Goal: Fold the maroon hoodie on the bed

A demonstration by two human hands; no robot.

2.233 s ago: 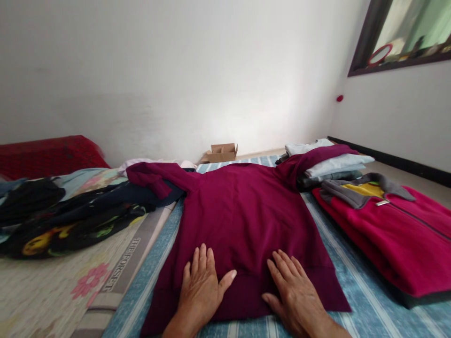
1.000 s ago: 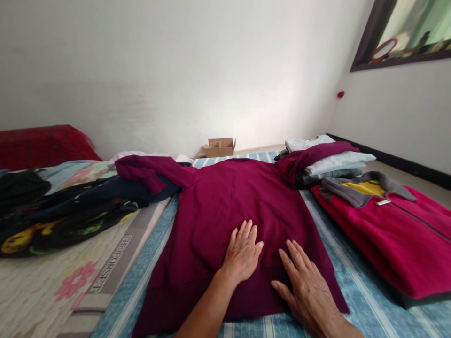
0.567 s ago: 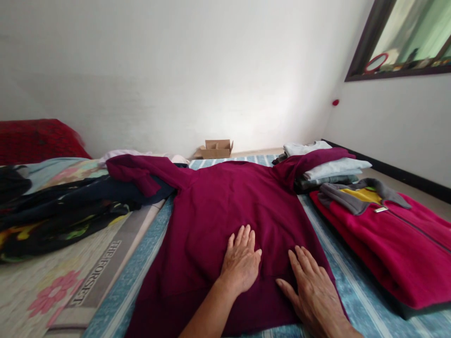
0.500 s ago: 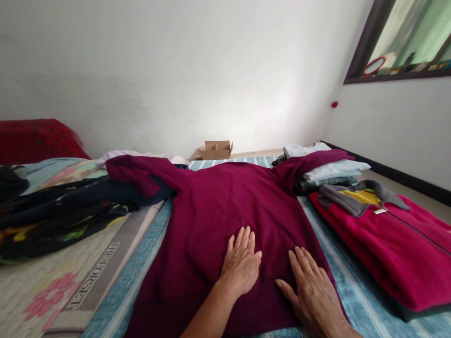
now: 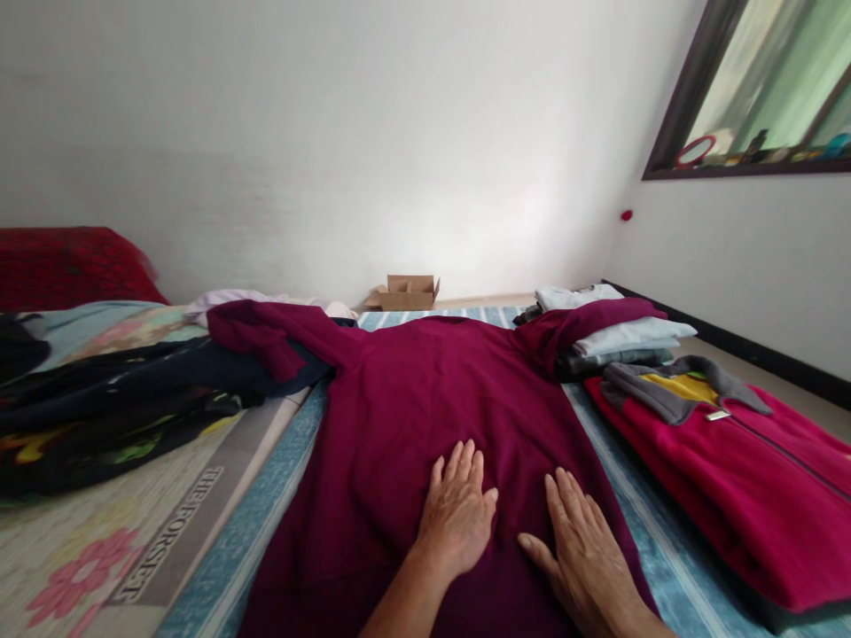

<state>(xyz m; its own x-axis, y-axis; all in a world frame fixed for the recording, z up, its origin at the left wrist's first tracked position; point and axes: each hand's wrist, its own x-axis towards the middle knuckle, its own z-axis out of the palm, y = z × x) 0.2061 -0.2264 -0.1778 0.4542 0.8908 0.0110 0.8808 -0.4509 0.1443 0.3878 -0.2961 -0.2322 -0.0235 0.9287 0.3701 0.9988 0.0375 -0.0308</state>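
A dark magenta sweatshirt [image 5: 412, 399] lies spread out in front of me, its neck at the far end and its hem toward me. Flat on its lower middle rests my left hand [image 5: 458, 505], fingers stretched out. My right hand [image 5: 581, 540] lies palm down near the right side of the hem, thumb apart from the fingers. Neither hand grips the cloth. One sleeve reaches left over dark clothes [image 5: 146, 372]; the other drapes right across a stack of folded clothes [image 5: 625, 337]. Soft creases run through the body of the sweatshirt.
A folded red jacket [image 5: 731, 478] with a grey collar lies to the right. Beneath everything is a blue striped sheet [image 5: 266, 523], with a floral mat [image 5: 86, 540] at left. A cardboard box [image 5: 407, 292] stands by the wall. A red bundle [image 5: 73, 266] sits far left.
Both hands stay flat on the sweatshirt with almost no shift. The view has tilted up slightly, so the scene sits a little lower.
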